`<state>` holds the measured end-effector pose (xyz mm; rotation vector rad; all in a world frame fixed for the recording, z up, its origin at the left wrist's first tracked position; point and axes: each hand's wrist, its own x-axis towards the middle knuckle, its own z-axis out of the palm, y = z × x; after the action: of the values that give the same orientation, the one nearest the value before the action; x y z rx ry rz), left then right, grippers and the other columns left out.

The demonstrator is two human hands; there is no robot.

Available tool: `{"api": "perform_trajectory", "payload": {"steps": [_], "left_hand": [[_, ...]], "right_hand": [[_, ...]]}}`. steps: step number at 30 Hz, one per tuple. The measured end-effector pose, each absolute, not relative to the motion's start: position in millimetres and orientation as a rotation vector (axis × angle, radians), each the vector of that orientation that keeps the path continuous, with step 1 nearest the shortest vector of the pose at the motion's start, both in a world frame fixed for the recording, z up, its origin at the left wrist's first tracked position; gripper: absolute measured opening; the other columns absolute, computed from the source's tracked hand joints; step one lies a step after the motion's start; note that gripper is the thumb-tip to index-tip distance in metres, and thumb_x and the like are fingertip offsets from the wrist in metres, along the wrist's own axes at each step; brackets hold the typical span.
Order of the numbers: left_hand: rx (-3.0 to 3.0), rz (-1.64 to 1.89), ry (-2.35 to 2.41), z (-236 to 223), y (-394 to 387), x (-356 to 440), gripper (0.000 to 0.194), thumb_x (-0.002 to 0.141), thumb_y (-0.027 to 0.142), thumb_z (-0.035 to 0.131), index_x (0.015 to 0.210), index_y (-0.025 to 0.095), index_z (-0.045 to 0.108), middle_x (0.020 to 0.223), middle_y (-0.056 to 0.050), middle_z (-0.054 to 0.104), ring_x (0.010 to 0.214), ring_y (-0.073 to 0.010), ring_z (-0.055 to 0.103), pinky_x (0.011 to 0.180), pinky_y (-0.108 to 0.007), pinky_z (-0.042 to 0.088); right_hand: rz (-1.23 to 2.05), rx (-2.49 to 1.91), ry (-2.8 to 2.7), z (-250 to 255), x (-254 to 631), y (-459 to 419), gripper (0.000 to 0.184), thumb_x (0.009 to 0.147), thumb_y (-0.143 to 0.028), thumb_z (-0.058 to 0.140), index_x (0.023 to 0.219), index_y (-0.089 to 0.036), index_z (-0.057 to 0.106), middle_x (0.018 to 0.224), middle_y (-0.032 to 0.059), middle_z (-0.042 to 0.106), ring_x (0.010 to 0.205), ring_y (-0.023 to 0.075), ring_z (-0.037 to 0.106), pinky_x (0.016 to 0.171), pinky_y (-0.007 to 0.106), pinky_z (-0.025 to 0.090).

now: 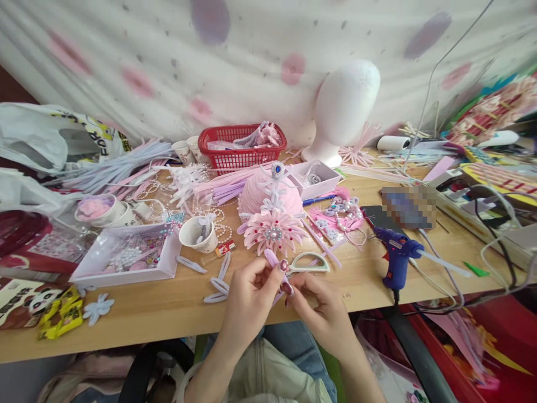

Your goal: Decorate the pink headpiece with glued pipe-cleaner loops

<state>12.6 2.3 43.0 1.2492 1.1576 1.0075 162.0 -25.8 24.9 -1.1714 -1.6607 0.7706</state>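
Both hands meet at the table's front edge over a lilac pipe cleaner [271,258] bent into a loop. My left hand [251,285] pinches it between thumb and fingers, the loop sticking up above them. My right hand [316,299] closes its fingertips on the lower end. Just behind stands a pink dome-shaped headpiece [268,190] with a large pink pipe-cleaner flower [274,232] set with pearls and red beads. Scissors with pale handles [310,262] lie beside my right hand, their blades hidden. Left of my hands are several bent pale pipe-cleaner loops [220,284].
A blue glue gun [396,257] stands on the right with cables around it. At the back are a red basket [241,159] and a white foam head [346,106]. A bead box [126,254], a paper cup [197,235] and a pale blue flower [98,308] are on the left.
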Motion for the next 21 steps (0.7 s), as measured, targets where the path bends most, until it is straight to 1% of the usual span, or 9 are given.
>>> {"api": "perform_trajectory", "payload": {"steps": [3, 5, 9, 12, 15, 17, 18, 21], "left_hand": [[1.271, 1.031, 1.158, 42, 1, 14, 0.038, 0.091, 0.047, 0.06, 0.066, 0.018, 0.062, 0.053, 0.005, 0.047, 0.048, -0.0088, 0.04, 0.045, -0.021, 0.03], [1.276, 1.046, 1.151, 42, 1, 14, 0.04, 0.093, 0.049, 0.056, 0.071, 0.018, 0.067, 0.053, 0.005, 0.047, 0.048, -0.0093, 0.04, 0.046, -0.021, 0.031], [1.382, 1.092, 1.204, 43, -2, 10, 0.043, 0.098, 0.048, 0.05, 0.078, 0.018, 0.072, 0.055, 0.004, 0.048, 0.053, -0.0115, 0.046, 0.054, -0.023, 0.039], [1.441, 1.098, 1.17, 42, -5, 5, 0.037, 0.1, 0.043, 0.048, 0.091, 0.019, 0.075, 0.063, 0.002, 0.051, 0.06, -0.0135, 0.049, 0.061, -0.023, 0.044], [1.397, 1.105, 1.098, 40, -6, 1, 0.027, 0.097, 0.037, 0.054, 0.101, 0.021, 0.075, 0.079, -0.001, 0.06, 0.069, -0.0151, 0.054, 0.065, -0.024, 0.047], [1.34, 1.147, 1.098, 41, -7, 0, 0.021, 0.092, 0.031, 0.059, 0.099, 0.021, 0.076, 0.09, -0.004, 0.066, 0.077, -0.0165, 0.058, 0.071, -0.024, 0.049], [1.307, 1.174, 1.104, 41, -7, 0, 0.019, 0.09, 0.029, 0.061, 0.097, 0.021, 0.077, 0.092, -0.004, 0.067, 0.078, -0.0168, 0.059, 0.072, -0.024, 0.049], [1.236, 1.217, 1.092, 44, -8, 0, 0.017, 0.086, 0.026, 0.062, 0.091, 0.021, 0.078, 0.084, -0.002, 0.066, 0.071, -0.0155, 0.058, 0.067, -0.024, 0.048]], "right_hand": [[0.823, -1.168, -1.665, 25, 160, -27, 0.017, 0.092, -0.018, 0.056, 0.076, -0.019, 0.062, 0.06, -0.0037, 0.059, 0.051, 0.0088, 0.052, 0.049, 0.017, 0.041], [0.85, -1.165, -1.671, 24, 159, -28, 0.014, 0.09, -0.017, 0.057, 0.076, -0.018, 0.062, 0.06, -0.004, 0.057, 0.051, 0.0085, 0.05, 0.049, 0.017, 0.04], [0.852, -1.194, -1.683, 23, 159, -30, 0.017, 0.091, -0.019, 0.056, 0.077, -0.018, 0.064, 0.061, -0.0027, 0.058, 0.053, 0.0093, 0.051, 0.05, 0.018, 0.04], [0.834, -1.222, -1.682, 23, 159, -31, 0.019, 0.093, -0.021, 0.055, 0.077, -0.018, 0.064, 0.062, -0.0021, 0.058, 0.054, 0.01, 0.052, 0.051, 0.019, 0.04], [0.803, -1.214, -1.695, 24, 159, -33, 0.019, 0.093, -0.02, 0.054, 0.075, -0.018, 0.061, 0.06, -0.0027, 0.056, 0.053, 0.0099, 0.05, 0.05, 0.019, 0.038], [0.749, -1.208, -1.721, 26, 159, -35, 0.019, 0.091, -0.018, 0.054, 0.073, -0.019, 0.058, 0.059, -0.0033, 0.054, 0.053, 0.0097, 0.048, 0.05, 0.02, 0.036], [0.717, -1.206, -1.734, 27, 159, -37, 0.018, 0.09, -0.017, 0.054, 0.071, -0.019, 0.057, 0.059, -0.0035, 0.053, 0.053, 0.0097, 0.048, 0.051, 0.02, 0.035], [0.672, -1.192, -1.759, 31, 158, -41, 0.017, 0.087, -0.015, 0.054, 0.07, -0.019, 0.054, 0.058, -0.0038, 0.052, 0.053, 0.0097, 0.047, 0.051, 0.021, 0.034]]}}
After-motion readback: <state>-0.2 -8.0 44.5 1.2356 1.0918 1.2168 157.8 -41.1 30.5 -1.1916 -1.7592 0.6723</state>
